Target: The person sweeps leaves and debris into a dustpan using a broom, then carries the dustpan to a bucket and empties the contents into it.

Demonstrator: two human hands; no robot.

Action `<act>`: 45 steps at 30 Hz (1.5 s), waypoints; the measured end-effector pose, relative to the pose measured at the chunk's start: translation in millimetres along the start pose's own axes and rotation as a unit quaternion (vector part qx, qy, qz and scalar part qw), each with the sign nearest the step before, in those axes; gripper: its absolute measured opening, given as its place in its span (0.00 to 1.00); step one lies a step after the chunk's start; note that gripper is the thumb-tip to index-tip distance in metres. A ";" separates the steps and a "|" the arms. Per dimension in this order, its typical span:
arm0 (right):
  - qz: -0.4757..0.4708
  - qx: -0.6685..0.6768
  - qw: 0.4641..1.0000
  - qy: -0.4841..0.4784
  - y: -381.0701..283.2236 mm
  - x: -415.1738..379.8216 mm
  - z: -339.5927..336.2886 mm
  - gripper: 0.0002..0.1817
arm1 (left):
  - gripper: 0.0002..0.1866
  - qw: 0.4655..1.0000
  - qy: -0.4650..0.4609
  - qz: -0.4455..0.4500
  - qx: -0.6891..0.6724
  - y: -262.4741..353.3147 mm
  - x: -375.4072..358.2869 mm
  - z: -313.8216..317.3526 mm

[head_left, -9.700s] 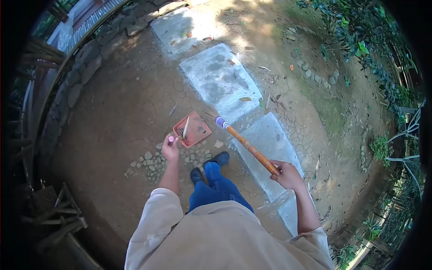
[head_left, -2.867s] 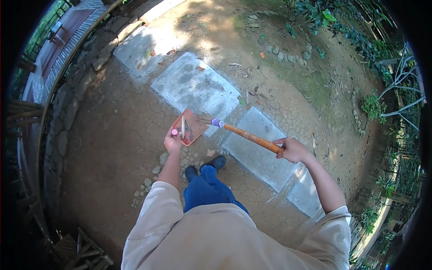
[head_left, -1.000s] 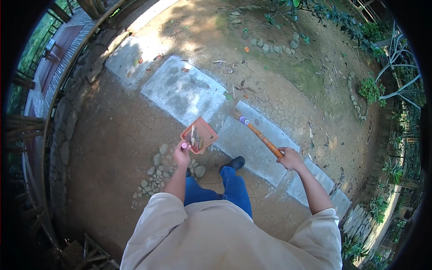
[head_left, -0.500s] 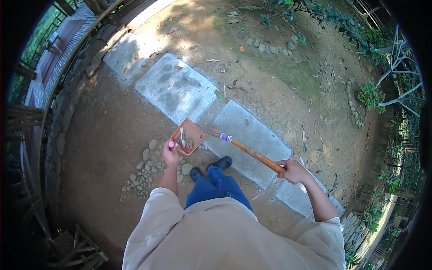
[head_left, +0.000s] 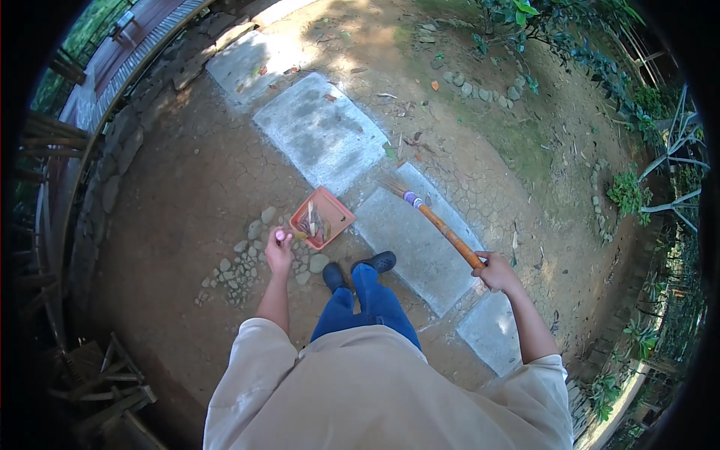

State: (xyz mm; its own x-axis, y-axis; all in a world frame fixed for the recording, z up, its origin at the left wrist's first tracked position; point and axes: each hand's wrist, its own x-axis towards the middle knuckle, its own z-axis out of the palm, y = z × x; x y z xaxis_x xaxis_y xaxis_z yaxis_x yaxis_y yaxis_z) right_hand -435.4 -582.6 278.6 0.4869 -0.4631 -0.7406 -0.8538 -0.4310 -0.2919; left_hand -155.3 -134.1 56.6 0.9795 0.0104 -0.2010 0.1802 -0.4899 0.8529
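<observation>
My left hand (head_left: 279, 251) grips the pink-tipped handle of an orange dustpan (head_left: 322, 217) that holds dry leaves and twigs, just above the cracked dirt near a patch of small stones. My right hand (head_left: 495, 271) is closed around the orange handle of a broom (head_left: 442, 229). The broom's purple-bound bristle end (head_left: 397, 191) rests on a grey concrete stepping slab (head_left: 409, 236), a short way right of the dustpan. My feet in dark shoes (head_left: 375, 262) stand at the slab's near edge.
More concrete slabs (head_left: 319, 131) run diagonally up the path, with scattered leaves (head_left: 390, 150) on them. A stone border and wooden railing (head_left: 82, 172) curve along the left. Plants (head_left: 630, 191) and a stone row (head_left: 480, 86) edge the right side. Wooden scraps (head_left: 97, 390) lie at lower left.
The broom's bristle end has swung away from the dustpan's mouth, up and to the right onto the slab. The dustpan stays in my left hand. The view has shifted slightly.
</observation>
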 end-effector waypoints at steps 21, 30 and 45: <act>-0.040 -0.074 0.989 -0.125 -63.6 -49.7 78.7 0.35 | 0.20 0.999 -0.020 -0.043 0.023 -56.6 -20.0 -7.8; -0.008 0.000 0.990 -0.141 -76.7 -76.5 63.1 0.36 | 0.20 1.000 0.004 -0.011 -0.021 -101.7 -14.0 -7.6; -0.014 -0.060 0.998 -0.011 -66.7 -28.3 86.2 0.35 | 0.19 0.998 -0.016 -0.030 0.051 -68.6 -1.8 -5.6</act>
State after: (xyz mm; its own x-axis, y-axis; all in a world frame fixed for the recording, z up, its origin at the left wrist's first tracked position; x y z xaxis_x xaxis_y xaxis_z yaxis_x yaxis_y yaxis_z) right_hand -408.1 -473.9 266.9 0.5047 -0.4324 -0.7472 -0.8110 -0.5341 -0.2387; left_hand -168.9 -95.6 1.2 0.9637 0.0143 -0.2668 0.2260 -0.5760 0.7856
